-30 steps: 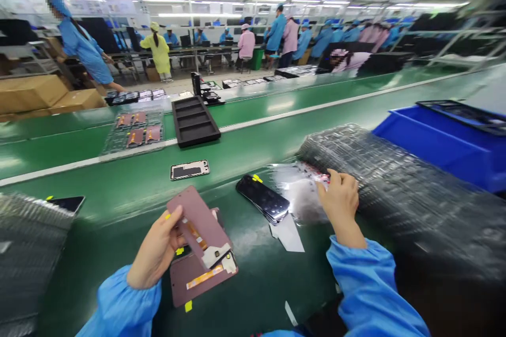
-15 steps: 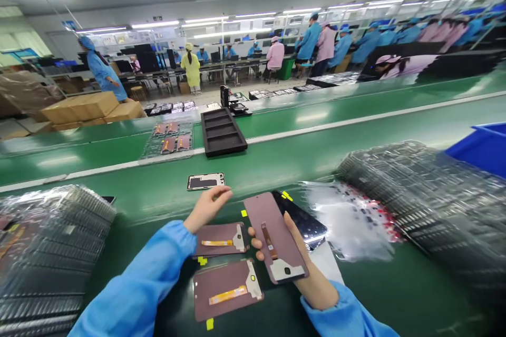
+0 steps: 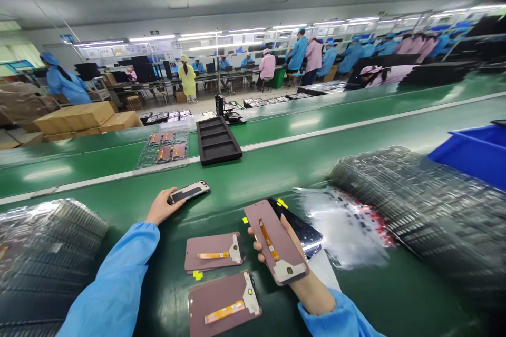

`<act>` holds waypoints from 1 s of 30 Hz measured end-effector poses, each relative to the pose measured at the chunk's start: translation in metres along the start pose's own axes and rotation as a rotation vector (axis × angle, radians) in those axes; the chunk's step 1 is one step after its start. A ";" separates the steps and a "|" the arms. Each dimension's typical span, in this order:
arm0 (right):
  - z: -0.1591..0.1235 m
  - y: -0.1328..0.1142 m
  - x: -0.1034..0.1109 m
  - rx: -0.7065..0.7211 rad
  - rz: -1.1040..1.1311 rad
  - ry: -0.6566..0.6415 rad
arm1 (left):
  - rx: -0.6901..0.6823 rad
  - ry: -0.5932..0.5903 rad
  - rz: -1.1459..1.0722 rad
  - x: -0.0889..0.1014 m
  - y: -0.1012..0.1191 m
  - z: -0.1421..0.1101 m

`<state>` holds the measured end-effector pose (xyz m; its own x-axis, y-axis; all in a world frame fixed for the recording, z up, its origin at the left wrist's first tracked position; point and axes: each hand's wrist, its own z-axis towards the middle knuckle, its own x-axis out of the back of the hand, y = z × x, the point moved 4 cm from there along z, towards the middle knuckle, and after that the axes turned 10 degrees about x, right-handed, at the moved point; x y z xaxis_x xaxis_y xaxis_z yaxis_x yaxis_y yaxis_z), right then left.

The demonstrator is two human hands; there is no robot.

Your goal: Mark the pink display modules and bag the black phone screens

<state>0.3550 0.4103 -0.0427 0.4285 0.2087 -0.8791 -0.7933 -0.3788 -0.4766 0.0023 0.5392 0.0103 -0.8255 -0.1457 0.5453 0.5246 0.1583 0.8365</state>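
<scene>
My right hand (image 3: 306, 289) is palm up with one phone display panel (image 3: 275, 242) lying across it, fingers and thumb wrapped up around its long edges, copper-pink back showing with an orange flex cable (image 3: 269, 239) on it (light, I'd guess, but stiff and fragile, and that smooth back could slip). I'd take hold by the long edges and stay off the flex. My left hand (image 3: 164, 206) is reaching ahead, fingers closed on the end of a metal phone frame (image 3: 188, 192), which is tilted up off the green tabletop (image 3: 166, 295) (pretty sure it's gripped, and it feels like a thin, rigid piece to pinch by the rim).

Count-wise, that's three panels near me: the held one, the farther panel (image 3: 214, 252) and the nearer panel (image 3: 223, 303), both flat on the tabletop. Further up sit four more panels (image 3: 164, 154) in one clear blister tray (image 3: 144, 166), plus one black slotted tray (image 3: 219, 140). A black-faced screen stack (image 3: 300, 231) lies just behind the held panel (no idea how many are in it), next to one crumpled clear plastic bag (image 3: 342, 226)
</scene>
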 end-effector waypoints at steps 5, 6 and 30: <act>-0.010 -0.009 -0.020 0.127 -0.074 0.097 | 0.052 0.163 -0.338 0.009 0.004 -0.050; -0.014 -0.012 -0.026 0.158 -0.108 0.124 | 0.059 0.161 -0.400 0.009 0.007 -0.064; -0.071 -0.010 -0.105 0.617 -1.421 -0.363 | 0.010 -0.650 -0.888 -0.062 0.046 -0.250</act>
<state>0.3484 0.3281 0.0544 0.8913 0.2872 0.3508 0.0601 0.6921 -0.7193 0.1297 0.3114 0.0285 -0.8617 0.3298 -0.3857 -0.3099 0.2600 0.9145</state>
